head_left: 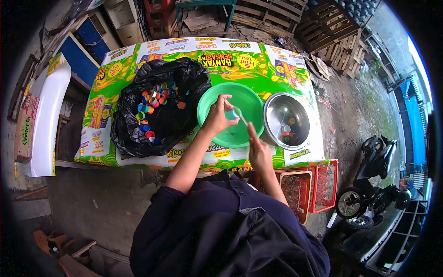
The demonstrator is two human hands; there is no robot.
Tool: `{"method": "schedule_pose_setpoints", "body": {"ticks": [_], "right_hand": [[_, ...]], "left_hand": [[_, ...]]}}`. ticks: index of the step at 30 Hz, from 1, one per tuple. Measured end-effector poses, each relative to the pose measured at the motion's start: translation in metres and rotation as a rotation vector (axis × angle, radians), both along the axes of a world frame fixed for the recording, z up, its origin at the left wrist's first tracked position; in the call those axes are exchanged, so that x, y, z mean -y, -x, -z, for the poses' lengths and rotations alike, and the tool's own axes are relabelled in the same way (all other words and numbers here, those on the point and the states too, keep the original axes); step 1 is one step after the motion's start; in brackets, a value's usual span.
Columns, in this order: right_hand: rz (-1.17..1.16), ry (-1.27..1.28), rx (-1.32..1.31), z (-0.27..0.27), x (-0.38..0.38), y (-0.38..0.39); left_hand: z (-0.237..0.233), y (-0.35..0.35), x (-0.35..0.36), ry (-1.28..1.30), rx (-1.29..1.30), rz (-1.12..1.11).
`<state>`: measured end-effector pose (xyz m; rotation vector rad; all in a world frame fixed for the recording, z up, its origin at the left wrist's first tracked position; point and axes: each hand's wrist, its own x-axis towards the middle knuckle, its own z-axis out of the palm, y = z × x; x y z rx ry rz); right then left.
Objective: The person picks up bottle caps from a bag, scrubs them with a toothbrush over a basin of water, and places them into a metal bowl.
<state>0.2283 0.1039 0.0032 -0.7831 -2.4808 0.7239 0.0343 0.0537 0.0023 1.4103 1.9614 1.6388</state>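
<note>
Over the green plastic basin (210, 134), my left hand (217, 116) pinches a pale blue and white bottle cap (236, 112) between thumb and fingers. My right hand (260, 154) is closed around a thin, light-coloured stick-like tool (243, 120), its index finger stretched along it. The tool's far end meets the cap; its exact kind is too small to tell. Left of the basin, many coloured bottle caps (154, 99) lie in an opened black plastic bag (131, 122). Several caps (288, 134) sit in the steel bowl (302, 115) to the right.
A green printed cover (249, 60) lies over the table. Red crates with bottles (323, 184) stand below its right front edge. Wooden pallets (330, 34) are behind, and a motorcycle (364, 198) is parked on the right. A long carton (27, 124) lies at far left.
</note>
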Motion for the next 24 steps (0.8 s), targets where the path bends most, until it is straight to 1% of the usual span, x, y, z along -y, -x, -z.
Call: {"method": "schedule_pose_setpoints", "body": {"ticks": [1, 4, 7, 8, 11, 12, 13, 15, 17, 18, 21, 22, 23, 24], "right_hand": [[0.000, -0.006, 0.106, 0.001, 0.001, 0.000], [0.124, 0.072, 0.118, -0.008, -0.009, 0.003], [-0.043, 0.021, 0.031, -0.015, 0.010, 0.007], [0.004, 0.057, 0.057, -0.006, 0.008, 0.007], [0.088, 0.103, 0.064, -0.001, -0.003, 0.002], [0.032, -0.085, -0.058, -0.006, 0.006, 0.003], [-0.021, 0.083, -0.005, -0.009, 0.013, 0.001], [-0.001, 0.093, 0.013, 0.001, 0.016, -0.001], [0.113, 0.097, 0.072, 0.004, 0.008, -0.004], [0.092, 0.097, -0.009, -0.002, 0.014, -0.004], [0.004, 0.091, -0.061, 0.005, 0.024, -0.004], [0.077, 0.085, 0.039, 0.009, 0.019, -0.006], [0.125, 0.113, 0.021, 0.011, 0.014, -0.007], [0.086, 0.099, -0.026, 0.004, 0.016, -0.005]], "left_hand": [[0.001, -0.002, 0.000, -0.018, 0.020, -0.007], [0.000, -0.006, 0.002, -0.044, 0.045, -0.030], [-0.003, -0.006, 0.004, -0.025, 0.005, -0.065], [-0.002, -0.005, 0.003, -0.024, -0.003, -0.080], [0.002, -0.008, 0.005, -0.019, 0.006, -0.123], [0.001, -0.007, 0.005, -0.022, 0.011, -0.142], [0.001, -0.008, 0.006, 0.002, -0.001, -0.150], [0.000, -0.008, 0.005, 0.044, -0.030, -0.164], [0.003, -0.012, 0.007, 0.006, -0.032, -0.167], [0.002, -0.012, 0.007, -0.013, -0.037, -0.167], [-0.002, -0.017, 0.007, 0.031, -0.040, -0.196], [0.000, -0.018, 0.007, 0.016, -0.040, -0.201], [0.003, -0.018, 0.007, 0.002, -0.042, -0.206], [0.002, -0.017, 0.008, -0.011, -0.045, -0.209]]}}
